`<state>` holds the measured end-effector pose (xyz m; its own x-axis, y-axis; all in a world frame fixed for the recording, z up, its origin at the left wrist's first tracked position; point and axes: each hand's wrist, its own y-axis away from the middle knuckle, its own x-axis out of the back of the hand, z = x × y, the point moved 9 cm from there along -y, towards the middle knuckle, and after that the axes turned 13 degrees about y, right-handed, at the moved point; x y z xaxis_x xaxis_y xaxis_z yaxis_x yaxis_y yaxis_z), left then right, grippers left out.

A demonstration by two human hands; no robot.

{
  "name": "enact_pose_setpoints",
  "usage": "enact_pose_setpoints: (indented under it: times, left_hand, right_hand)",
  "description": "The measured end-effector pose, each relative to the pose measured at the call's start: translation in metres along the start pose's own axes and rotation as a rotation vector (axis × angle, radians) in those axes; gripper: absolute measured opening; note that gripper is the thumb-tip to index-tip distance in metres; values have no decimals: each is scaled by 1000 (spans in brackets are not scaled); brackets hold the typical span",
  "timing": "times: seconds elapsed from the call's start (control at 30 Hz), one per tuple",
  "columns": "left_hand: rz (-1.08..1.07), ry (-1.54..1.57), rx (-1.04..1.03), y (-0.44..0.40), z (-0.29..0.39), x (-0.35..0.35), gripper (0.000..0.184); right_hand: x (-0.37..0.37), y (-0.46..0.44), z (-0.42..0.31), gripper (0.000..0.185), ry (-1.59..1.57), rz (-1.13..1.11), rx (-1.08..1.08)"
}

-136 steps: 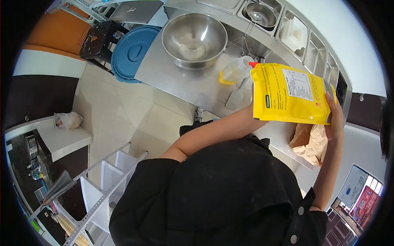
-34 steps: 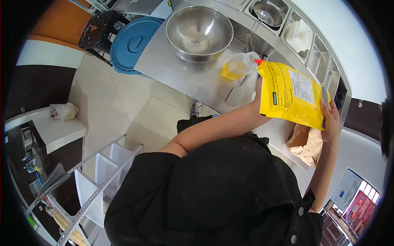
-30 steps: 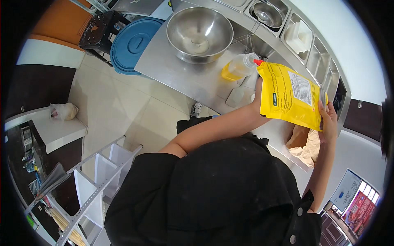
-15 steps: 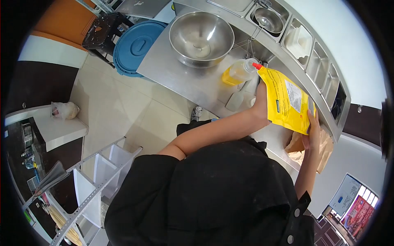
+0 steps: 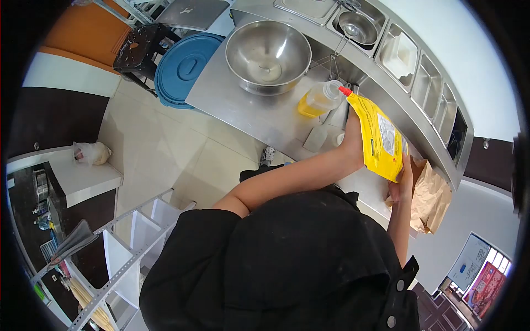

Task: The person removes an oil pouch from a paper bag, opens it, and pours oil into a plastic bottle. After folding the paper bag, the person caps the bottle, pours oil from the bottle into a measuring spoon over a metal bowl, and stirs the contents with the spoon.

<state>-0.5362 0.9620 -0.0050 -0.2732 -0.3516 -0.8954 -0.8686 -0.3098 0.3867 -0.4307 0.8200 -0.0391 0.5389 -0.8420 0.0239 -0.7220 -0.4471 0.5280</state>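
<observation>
A yellow spout pouch (image 5: pixel 381 138) with a red cap-like nozzle is tilted, its nozzle at the mouth of a clear plastic bottle (image 5: pixel 321 99). Yellow liquid lies in the lower part of that bottle, which stands on the steel counter (image 5: pixel 254 124). My right hand (image 5: pixel 402 181) grips the lower right end of the pouch, fingers wrapped round its edge. My left forearm (image 5: pixel 320 161) reaches across and disappears behind the pouch; the left hand and its fingers are hidden there. A flat pale scraper (image 5: pixel 316 138) lies beside the bottle.
A large steel bowl (image 5: pixel 268 58) stands at the counter's far left. Behind runs a raised rail of steel pans (image 5: pixel 398 58). A crumpled brown paper bag (image 5: pixel 432 198) sits right of my right hand. A blue lidded bin (image 5: pixel 185 69) and a shelf rack (image 5: pixel 132 259) are at left.
My right hand has shifted left and inward with the pouch's lower end. The pouch looks narrower and more turned, and more of the paper bag shows. The nozzle stays at the bottle mouth.
</observation>
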Motion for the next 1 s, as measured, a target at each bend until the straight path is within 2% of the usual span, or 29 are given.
enact_pose_setpoints:
  times: [0.2, 0.33, 0.7, 0.87, 1.0]
  left_hand:
    - [-59, -138, -31, -1, 2, 1, 80]
    - [94, -10, -62, -3, 6, 13, 60]
    - [13, -7, -98, -15, 8, 20, 57]
    - [22, -77, -172, -6, 14, 12, 54]
    - [112, -184, -232, 3, 21, 16, 48]
  right_hand:
    - [-9, -6, 17, 48, -98, -67, 19]
    - [-21, -3, 19, 43, -145, -120, 13]
    - [-27, -3, 29, 43, -176, -104, -25]
    - [-25, -4, 38, 44, -198, -90, -73]
    - [-28, -9, 51, 45, -239, -189, -111]
